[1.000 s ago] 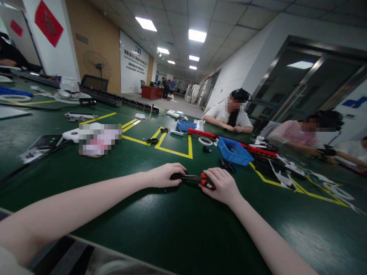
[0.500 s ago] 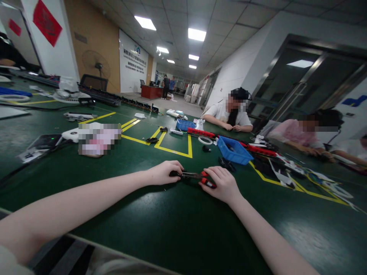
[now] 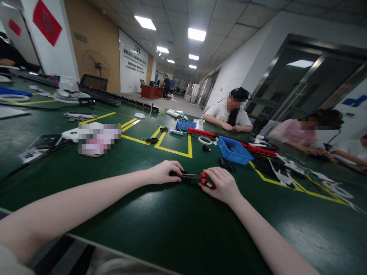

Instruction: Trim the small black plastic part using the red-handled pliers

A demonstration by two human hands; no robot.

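Observation:
My right hand is closed round the red and black handles of a pair of pliers. The metal jaws of the pliers point left, toward my left hand. Between the fingers of that hand is a small black part, mostly hidden by the fingertips. The plier tips meet or overlap this part; the exact contact is too small to make out. Both hands are low over the green table. A tiny light scrap lies just below my left hand.
A blue bin and a black part stand beyond my right hand. Farther off are a second blue bin, a white ring and red strips. At left lie a phone and cables. Co-workers sit across the table.
Almost nothing differs. The pliers and my right hand have shifted very slightly, while my left hand keeps its hold on the black part.

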